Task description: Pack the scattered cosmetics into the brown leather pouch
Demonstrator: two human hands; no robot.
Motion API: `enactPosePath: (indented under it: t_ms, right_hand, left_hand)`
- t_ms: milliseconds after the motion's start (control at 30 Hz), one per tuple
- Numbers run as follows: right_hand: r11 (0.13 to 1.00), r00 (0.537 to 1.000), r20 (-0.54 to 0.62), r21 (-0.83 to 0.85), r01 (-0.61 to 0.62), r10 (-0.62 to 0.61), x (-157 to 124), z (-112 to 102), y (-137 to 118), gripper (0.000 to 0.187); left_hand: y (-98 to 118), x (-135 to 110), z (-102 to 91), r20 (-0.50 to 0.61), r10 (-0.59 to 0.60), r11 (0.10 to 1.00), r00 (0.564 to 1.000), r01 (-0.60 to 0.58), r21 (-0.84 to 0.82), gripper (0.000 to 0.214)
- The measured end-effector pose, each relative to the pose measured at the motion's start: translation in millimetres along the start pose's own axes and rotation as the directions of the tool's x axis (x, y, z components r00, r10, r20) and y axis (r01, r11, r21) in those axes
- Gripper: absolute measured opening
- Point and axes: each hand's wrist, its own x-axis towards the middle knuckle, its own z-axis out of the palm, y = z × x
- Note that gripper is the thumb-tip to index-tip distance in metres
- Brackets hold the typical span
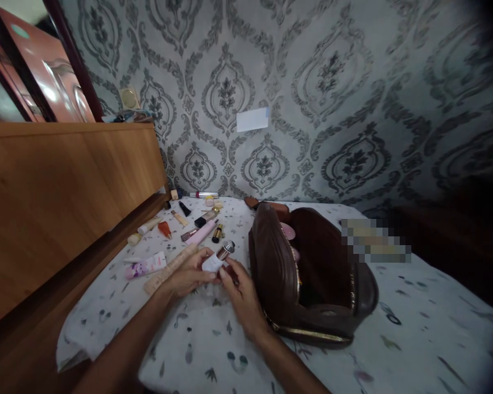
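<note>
Grey patterned wallpaper (225,96) is covering the wall along the far edge of a white printed cloth (197,339), and a wooden panel (69,191) is running beside its left edge. Near the middle of this cloth, just left of an open brown bag (271,268), a white bottle with a silvery top (214,262) is leaning in both hands, its top pointing away and to the right. The left hand (195,273) is holding the bottle's white part from the left, thumb and fingers drawn in on it; the right hand (243,293) is pinching it from the right with a narrow grip. Under the left wrist, a long beige ribbed item (164,277) is lying aslant, and toward the left edge a purple-and-white tube (145,266) is resting. Farther back, an orange bottle (164,229), a pink tube (200,233) and a small black-and-gold bottle (217,234) are lying apart, while a silver-and-red tube (205,195) is lying by the far edge. Inside the bag, something pink (288,231) is showing.
</note>
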Motion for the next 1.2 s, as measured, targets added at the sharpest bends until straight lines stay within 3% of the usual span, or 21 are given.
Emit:
enactPosePath:
  t_ms: [167,367,600,733,800,900,967,1033,1067,1133,1200]
  right_hand:
    - [1.000,0.999,0.044,-0.009,-0.021,0.021,0.9,0.0,-0.6,0.030]
    - [0.992,0.999,0.006,0.118,-0.033,0.032,1.1,-0.5,-7.0,0.031]
    - [1.000,0.997,-0.074,0.015,0.011,-0.010,0.0,-13.6,-56.9,0.031]
    - [0.964,0.985,0.128,-0.227,0.139,-0.112,0.3,-32.7,-95.9,0.014]
    - [0.938,0.972,0.189,-0.290,0.192,-0.140,0.3,-46.9,-112.2,0.011]
    - [0.917,0.973,0.093,-0.326,0.229,-0.210,1.0,-75.8,-132.8,0.009]
    - [0.938,0.972,-0.051,-0.279,0.207,-0.230,2.4,-98.7,-145.7,0.014]
    - [0.965,0.956,-0.207,-0.207,0.163,-0.206,4.7,-121.6,-157.1,0.020]
    - [0.970,0.939,-0.279,-0.189,0.154,-0.204,6.1,-132.0,-161.3,0.022]
    - [0.968,0.900,-0.377,-0.199,0.153,-0.220,8.9,-149.7,-164.5,0.024]
    - [0.954,0.881,-0.402,-0.260,0.153,-0.251,11.0,-162.6,-160.9,0.022]
  left_hand:
    - [2.8,-1.2,1.4,0.006,-0.007,1.000,1.000,0.007,0.000,0.042]
    - [2.4,-1.5,0.6,0.078,-0.033,0.998,0.996,0.028,0.057,0.045]
    - [2.7,-6.1,1.8,0.180,-0.069,0.994,0.981,0.053,0.095,0.047]
    - [-2.2,-8.9,6.5,0.272,-0.059,0.994,0.961,0.031,0.107,0.049]
    - [-3.8,-8.7,13.1,0.263,-0.029,0.998,0.964,0.012,0.068,0.053]
    - [1.8,-6.0,31.1,0.157,0.086,0.993,0.984,-0.097,0.063,0.055]
    - [12.4,-4.0,49.0,0.078,0.170,0.955,0.982,-0.184,0.233,0.044]
    - [26.0,-2.8,70.6,0.058,0.233,0.822,0.971,-0.228,0.522,0.028]
    - [32.6,-2.2,82.2,0.077,0.269,0.705,0.960,-0.251,0.663,0.024]
    - [42.5,-0.5,104.6,0.214,0.342,0.381,0.915,-0.343,0.858,0.024]
    - [45.9,2.6,123.2,0.413,0.362,0.006,0.836,-0.445,0.896,0.035]
